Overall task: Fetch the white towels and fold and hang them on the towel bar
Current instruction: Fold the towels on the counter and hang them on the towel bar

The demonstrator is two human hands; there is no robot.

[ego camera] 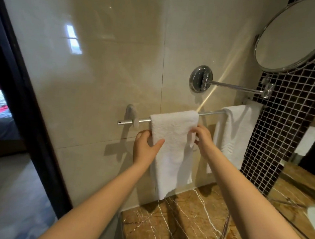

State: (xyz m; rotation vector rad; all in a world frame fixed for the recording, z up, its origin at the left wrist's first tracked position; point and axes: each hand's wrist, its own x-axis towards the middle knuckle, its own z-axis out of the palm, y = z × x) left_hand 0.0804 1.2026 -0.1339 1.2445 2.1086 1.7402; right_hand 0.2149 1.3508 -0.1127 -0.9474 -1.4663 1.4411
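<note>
Here, left grip and right grip pinching draped white towel's edges, towel bar above.

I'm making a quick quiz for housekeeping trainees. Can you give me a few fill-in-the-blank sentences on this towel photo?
1. ____ white towels hang on the towel bar.
2. The left hand and right hand both grip the towel nearer the ____ end of the bar.
3. The round mirror sits on a swing ____.

Missing words: two; left; arm
</note>
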